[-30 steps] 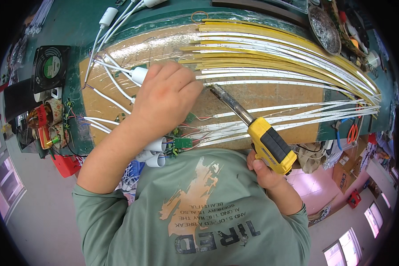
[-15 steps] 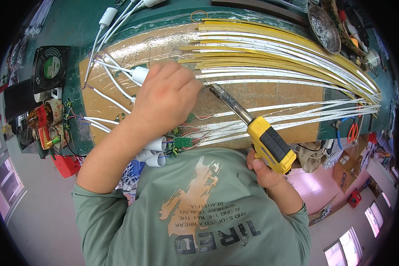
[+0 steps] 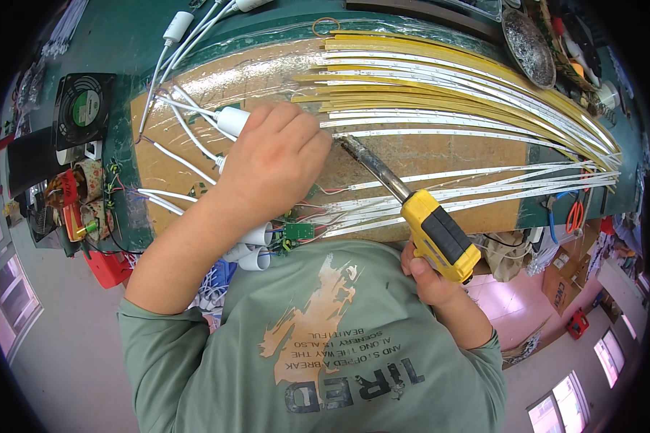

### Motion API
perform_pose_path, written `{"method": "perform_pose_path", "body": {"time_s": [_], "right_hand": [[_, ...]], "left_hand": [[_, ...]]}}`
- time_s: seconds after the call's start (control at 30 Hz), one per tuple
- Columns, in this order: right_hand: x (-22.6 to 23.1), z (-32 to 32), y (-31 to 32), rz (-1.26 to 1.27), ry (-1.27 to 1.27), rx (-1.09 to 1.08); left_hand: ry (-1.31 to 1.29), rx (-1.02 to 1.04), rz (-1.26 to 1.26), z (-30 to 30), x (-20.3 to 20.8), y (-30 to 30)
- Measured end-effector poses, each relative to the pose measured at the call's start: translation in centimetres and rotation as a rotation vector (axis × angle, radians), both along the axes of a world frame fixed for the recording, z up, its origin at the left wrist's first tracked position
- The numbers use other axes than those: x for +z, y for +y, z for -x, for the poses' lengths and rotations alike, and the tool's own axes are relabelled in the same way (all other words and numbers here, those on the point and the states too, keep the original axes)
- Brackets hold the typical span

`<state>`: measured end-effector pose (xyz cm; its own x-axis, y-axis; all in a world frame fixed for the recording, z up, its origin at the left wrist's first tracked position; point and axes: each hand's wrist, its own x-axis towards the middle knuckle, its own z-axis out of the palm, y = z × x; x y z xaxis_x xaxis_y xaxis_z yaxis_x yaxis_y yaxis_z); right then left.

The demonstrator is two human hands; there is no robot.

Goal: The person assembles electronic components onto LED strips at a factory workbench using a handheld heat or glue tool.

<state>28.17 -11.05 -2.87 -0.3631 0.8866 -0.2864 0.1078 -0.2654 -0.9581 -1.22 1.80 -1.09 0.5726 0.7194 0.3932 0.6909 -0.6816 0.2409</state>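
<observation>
My right hand (image 3: 432,278) is wrapped around the yellow and black handle of a soldering gun (image 3: 440,234). Its dark metal tip points up and left, close to the end of a white LED strip (image 3: 412,133) and right beside my left hand (image 3: 276,153). The left hand is closed with its back toward me. Its fingertips, and whatever they pinch, are hidden. A white cylindrical cap with a cable (image 3: 231,120) shows at its left side. Below the hand, a small green circuit board (image 3: 299,230) lies by white tube ends (image 3: 253,257).
Yellow-backed strips (image 3: 426,97) fan out to the right across a brown board (image 3: 426,155). At the left stands a black fan (image 3: 83,110). A round metal dish (image 3: 529,47) sits at the far right, and orange-handled scissors (image 3: 575,215) lie near the right edge.
My left hand has shifted very slightly to the right, and the white cap beside it has moved the same way. The soldering gun stays almost in place.
</observation>
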Motion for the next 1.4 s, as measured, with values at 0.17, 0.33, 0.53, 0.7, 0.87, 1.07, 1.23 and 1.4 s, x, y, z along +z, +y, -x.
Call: {"method": "perform_pose_path", "body": {"time_s": [0.17, 0.33, 0.53, 0.7, 0.87, 1.07, 1.23, 1.4], "right_hand": [[-0.4, 0.0, -0.1, -0.054, 0.014, -0.012], [-0.3, 0.1, -0.1, -0.104, -0.01, -0.003], [-0.3, 0.1, -0.4, -0.032, 0.012, -0.036], [-0.5, -0.2, -0.4, 0.014, 0.078, -0.021], [-0.2, -0.4, -0.2, 0.024, 0.057, -0.023], [0.9, -1.1, 1.4, -0.087, 0.064, -0.274], [2.3, -4.1, 7.4, -0.489, 0.128, -0.716], [4.9, -6.6, 12.8, -0.223, -0.141, -0.821]], "left_hand": [[-0.003, -0.005, 0.005, 0.1, 0.2, 0.0], [0.009, 0.0, 0.003, 0.0, 0.2, -0.1], [0.004, -0.002, 0.01, 0.0, 0.0, -0.1], [0.009, -0.006, 0.019, 0.0, 0.2, 0.0], [-0.001, -0.016, 0.015, -0.2, 0.2, 0.2], [0.047, 0.005, 0.077, -0.4, 0.9, -0.2], [0.056, 0.025, 0.083, -0.3, 1.1, -0.4], [0.025, 0.021, 0.055, -0.2, 1.1, -0.2]]}}
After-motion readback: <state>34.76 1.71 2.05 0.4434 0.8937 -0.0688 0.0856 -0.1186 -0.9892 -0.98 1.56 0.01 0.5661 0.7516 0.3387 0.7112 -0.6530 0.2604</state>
